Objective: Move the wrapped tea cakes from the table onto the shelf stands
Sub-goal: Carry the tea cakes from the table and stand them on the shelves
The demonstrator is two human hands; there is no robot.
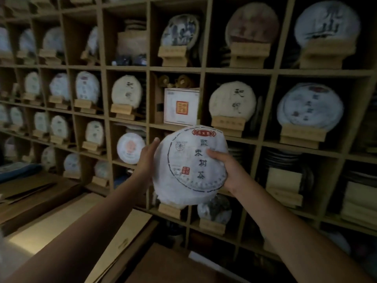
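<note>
A round tea cake (188, 167) in white paper with dark characters and a red label is held upright in front of the shelf. My right hand (226, 168) grips its right edge, thumb across the front. My left hand (148, 158) lies flat against its left edge, fingers extended. The cake's bottom rim sits at or just above a small wooden stand (169, 210) in a lower shelf cell; whether it touches is not clear.
A wooden grid shelf (175, 69) fills the view, most cells holding wrapped tea cakes on stands. A white box (181, 106) stands in the cell above. Another wrapped cake (214, 210) sits to the lower right. A wooden table (67, 223) lies at the lower left.
</note>
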